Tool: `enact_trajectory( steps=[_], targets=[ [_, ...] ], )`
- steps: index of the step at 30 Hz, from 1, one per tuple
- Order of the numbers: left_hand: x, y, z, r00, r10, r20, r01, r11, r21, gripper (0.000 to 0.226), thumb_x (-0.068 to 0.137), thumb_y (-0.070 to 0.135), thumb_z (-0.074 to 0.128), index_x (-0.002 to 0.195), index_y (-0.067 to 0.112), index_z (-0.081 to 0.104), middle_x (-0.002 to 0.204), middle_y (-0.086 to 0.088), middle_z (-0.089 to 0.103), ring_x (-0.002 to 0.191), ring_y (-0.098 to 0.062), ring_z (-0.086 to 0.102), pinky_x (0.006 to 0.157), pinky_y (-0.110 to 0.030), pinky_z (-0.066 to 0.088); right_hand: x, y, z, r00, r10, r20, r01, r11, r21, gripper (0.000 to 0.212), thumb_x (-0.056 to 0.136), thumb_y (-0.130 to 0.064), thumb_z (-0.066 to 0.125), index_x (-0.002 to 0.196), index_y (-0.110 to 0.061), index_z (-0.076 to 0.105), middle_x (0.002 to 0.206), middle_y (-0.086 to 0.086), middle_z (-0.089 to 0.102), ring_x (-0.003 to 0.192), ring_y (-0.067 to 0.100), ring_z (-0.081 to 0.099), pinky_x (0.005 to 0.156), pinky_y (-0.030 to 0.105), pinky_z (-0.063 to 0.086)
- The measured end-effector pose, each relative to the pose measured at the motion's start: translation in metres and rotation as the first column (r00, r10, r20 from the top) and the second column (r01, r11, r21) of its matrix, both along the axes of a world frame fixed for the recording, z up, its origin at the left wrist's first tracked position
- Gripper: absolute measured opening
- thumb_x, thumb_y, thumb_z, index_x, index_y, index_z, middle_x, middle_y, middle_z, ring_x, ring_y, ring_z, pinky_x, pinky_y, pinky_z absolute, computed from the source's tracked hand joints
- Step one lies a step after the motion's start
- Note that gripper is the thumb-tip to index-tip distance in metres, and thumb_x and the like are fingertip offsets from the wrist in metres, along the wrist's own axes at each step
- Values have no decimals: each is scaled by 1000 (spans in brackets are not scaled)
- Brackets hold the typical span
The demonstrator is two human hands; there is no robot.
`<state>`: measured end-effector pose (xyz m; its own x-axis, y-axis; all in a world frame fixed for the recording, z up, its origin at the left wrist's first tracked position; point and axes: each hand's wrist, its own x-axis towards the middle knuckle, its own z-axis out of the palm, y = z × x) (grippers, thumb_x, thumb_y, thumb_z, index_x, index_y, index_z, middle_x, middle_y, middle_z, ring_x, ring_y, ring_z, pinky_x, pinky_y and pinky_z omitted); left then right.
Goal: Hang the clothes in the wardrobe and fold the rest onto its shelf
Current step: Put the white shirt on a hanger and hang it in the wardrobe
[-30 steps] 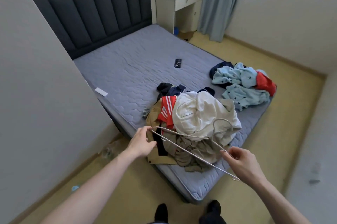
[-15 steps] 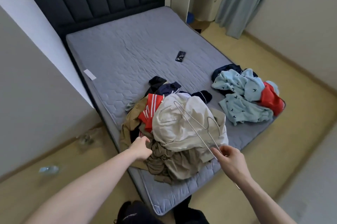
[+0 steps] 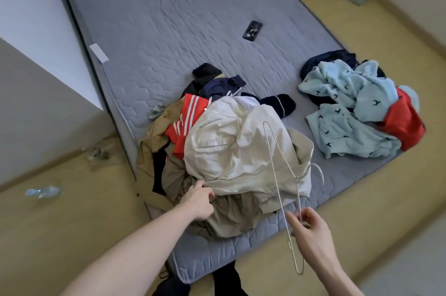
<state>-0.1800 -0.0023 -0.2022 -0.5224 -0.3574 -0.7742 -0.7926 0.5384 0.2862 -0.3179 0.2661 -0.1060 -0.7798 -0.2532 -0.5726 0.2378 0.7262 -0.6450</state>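
Grey quilted bed (image 3: 169, 30) holds the clothes pile (image 3: 217, 151); the left hand (image 3: 200, 201) has let go of the thin wire hanger (image 3: 277, 175) and now pinches the soft cream jacket (image 3: 229, 146) (probably its hem); the right hand (image 3: 311, 235) alone grips the hanger, so hanging can start.

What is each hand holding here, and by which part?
Right hand: thin white wire hanger, pinched near one lower corner. Left hand: cream cotton jacket, gripped at its near hem.
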Motion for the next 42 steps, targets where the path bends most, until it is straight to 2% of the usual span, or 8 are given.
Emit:
enact_trajectory(
  steps=[8,15,20,25,27,30,35,42],
  targets=[
    [-29,30,-109,992,-86,93,87,996,-7,64,82,15,57,141,40,56,168,7,-23,157,-28,-10,125,-49,19,-14,20,-51,999,-29,24,29,1000,12,24,88,-27,76,79,-16,57,74,-5,69,64,9,70,64,30,46],
    [-29,33,-105,991,-127,-46,120,984,-131,44,81,27,61,125,25,58,133,2,55,131,-22,46,115,-38,27,-11,21,-52,999,-37,-3,37,998,42,19,88,-22,75,79,-19,58,71,-6,70,63,9,68,64,32,47],
    [-10,24,-22,955,150,-257,-140,989,57,24,91,25,57,107,34,43,91,14,56,91,-22,58,79,-37,47,10,9,-13,999,-35,-37,35,999,-2,16,86,-22,75,83,-24,59,75,-6,70,65,24,66,61,33,49],
    [1,9,111,883,182,-433,-141,982,126,14,93,22,60,98,34,67,103,14,71,103,-16,66,89,-34,53,40,-9,44,996,12,-87,-15,999,-38,31,81,-28,82,88,-42,55,55,-7,55,46,7,45,47,16,38],
    [10,3,186,775,202,-598,-135,979,154,20,88,17,61,88,35,69,82,24,66,89,-6,66,80,-28,52,54,-21,77,989,57,-135,-66,996,-58,43,75,-29,88,90,-47,51,63,-9,58,49,6,47,53,19,42],
    [37,-3,300,450,254,-856,-146,967,210,37,78,0,54,65,33,63,71,17,59,71,-8,60,69,-15,44,71,-38,126,969,67,-236,-104,984,-148,58,68,-32,93,95,-46,43,121,-20,61,68,8,49,67,31,48],
    [93,-28,413,148,321,-936,-153,942,299,52,87,-22,57,56,20,59,65,18,51,67,-3,55,80,-5,43,100,-86,183,911,225,-346,-304,933,-192,61,63,-50,89,98,-40,40,141,-38,48,49,7,38,46,19,44],
    [160,-33,439,223,406,-887,-238,904,354,46,92,-20,53,63,16,57,61,14,55,59,-3,49,64,-21,41,137,-175,191,821,533,-204,-570,771,-284,46,76,-31,88,76,-17,44,66,-17,54,60,11,41,55,24,36]
  ],
)
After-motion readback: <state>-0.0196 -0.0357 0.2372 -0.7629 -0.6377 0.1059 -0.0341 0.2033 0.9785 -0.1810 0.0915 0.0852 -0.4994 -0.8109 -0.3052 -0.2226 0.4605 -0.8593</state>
